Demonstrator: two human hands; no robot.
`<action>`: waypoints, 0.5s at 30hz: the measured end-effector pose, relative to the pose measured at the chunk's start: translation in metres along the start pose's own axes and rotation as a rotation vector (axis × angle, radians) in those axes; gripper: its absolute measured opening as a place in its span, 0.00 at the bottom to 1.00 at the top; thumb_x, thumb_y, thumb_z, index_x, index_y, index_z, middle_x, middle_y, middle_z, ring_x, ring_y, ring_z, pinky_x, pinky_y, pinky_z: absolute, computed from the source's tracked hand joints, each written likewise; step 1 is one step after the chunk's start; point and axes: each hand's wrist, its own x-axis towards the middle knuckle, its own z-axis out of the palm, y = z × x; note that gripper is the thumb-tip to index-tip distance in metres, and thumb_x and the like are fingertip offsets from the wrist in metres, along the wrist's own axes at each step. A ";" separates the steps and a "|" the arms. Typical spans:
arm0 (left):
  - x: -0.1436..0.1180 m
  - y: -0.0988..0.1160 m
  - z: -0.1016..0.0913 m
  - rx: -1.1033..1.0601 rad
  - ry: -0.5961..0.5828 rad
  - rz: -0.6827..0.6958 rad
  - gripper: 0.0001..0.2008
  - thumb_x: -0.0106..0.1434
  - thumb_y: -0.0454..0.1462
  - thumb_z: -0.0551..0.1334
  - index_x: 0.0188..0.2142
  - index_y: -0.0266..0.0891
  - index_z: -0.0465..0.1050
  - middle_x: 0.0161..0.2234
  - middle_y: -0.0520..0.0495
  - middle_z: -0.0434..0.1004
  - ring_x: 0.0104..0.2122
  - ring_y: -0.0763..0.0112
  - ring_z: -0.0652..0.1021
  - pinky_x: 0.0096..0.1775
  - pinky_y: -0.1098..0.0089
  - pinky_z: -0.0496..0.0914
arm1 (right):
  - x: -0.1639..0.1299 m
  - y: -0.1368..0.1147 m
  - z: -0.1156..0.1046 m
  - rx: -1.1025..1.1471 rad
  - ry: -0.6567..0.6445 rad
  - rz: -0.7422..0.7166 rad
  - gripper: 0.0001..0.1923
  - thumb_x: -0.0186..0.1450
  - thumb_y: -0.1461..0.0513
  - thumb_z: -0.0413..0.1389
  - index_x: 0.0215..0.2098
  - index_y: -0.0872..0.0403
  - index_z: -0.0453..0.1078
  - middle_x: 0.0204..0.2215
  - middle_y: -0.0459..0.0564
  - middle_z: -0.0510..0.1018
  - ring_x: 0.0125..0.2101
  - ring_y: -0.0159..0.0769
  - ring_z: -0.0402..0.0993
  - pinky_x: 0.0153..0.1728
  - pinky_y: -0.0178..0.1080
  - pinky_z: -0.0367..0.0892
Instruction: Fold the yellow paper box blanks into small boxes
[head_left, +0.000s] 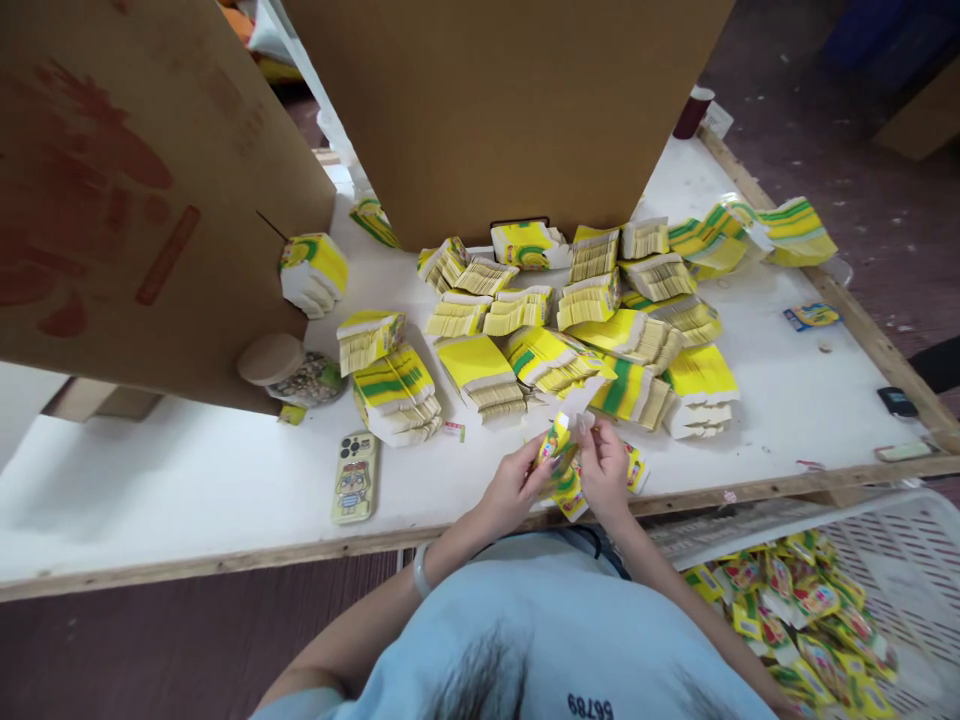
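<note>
Left hand [516, 482] grasps a small yellow printed carton [555, 440]; the right hand [604, 465] pinches at its white end. Carton position: raised just above the front edge of the tabletop [772, 400], between both hands. Its closure cannot be confirmed, as the fingers cover part of it. Loose printed pieces [570, 495] lie directly beneath. Beyond them, stacks of flat cartons [480, 370] spread across the tabletop as far as the upright cardboard box [510, 110]. A phone [355, 480] and a lidded jar [292, 372] stand to the left. At the right, below the tabletop edge, a white basket [926, 590] contains many packets [814, 610]. Progress, by judgement: the packets in the basket appear handled; the numerous stacks appear unprocessed, so much remains.
</note>
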 end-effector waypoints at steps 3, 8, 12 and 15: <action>-0.002 -0.001 0.004 -0.049 0.030 -0.086 0.32 0.69 0.59 0.54 0.47 0.32 0.77 0.37 0.43 0.80 0.35 0.66 0.77 0.41 0.67 0.74 | -0.001 -0.001 0.002 0.073 0.017 0.046 0.15 0.72 0.49 0.55 0.40 0.52 0.70 0.32 0.49 0.82 0.31 0.37 0.77 0.38 0.40 0.73; -0.001 0.002 0.004 -0.241 0.080 -0.073 0.34 0.69 0.58 0.57 0.63 0.37 0.67 0.41 0.43 0.81 0.37 0.66 0.79 0.44 0.65 0.76 | -0.007 -0.003 0.005 0.211 0.041 0.082 0.20 0.69 0.52 0.59 0.54 0.50 0.61 0.29 0.45 0.80 0.28 0.35 0.76 0.33 0.37 0.72; -0.007 0.000 0.005 -0.261 0.063 -0.076 0.43 0.70 0.56 0.56 0.75 0.40 0.42 0.36 0.46 0.81 0.30 0.69 0.78 0.38 0.67 0.77 | -0.011 -0.005 0.005 0.265 0.011 0.031 0.23 0.69 0.54 0.59 0.57 0.47 0.56 0.29 0.43 0.78 0.29 0.35 0.76 0.33 0.38 0.73; -0.018 -0.011 -0.004 -0.191 0.009 -0.036 0.43 0.71 0.55 0.56 0.75 0.42 0.38 0.43 0.40 0.83 0.35 0.66 0.81 0.41 0.65 0.78 | -0.018 -0.003 0.001 0.249 -0.069 0.058 0.21 0.68 0.53 0.60 0.55 0.48 0.60 0.27 0.43 0.76 0.27 0.35 0.76 0.29 0.37 0.72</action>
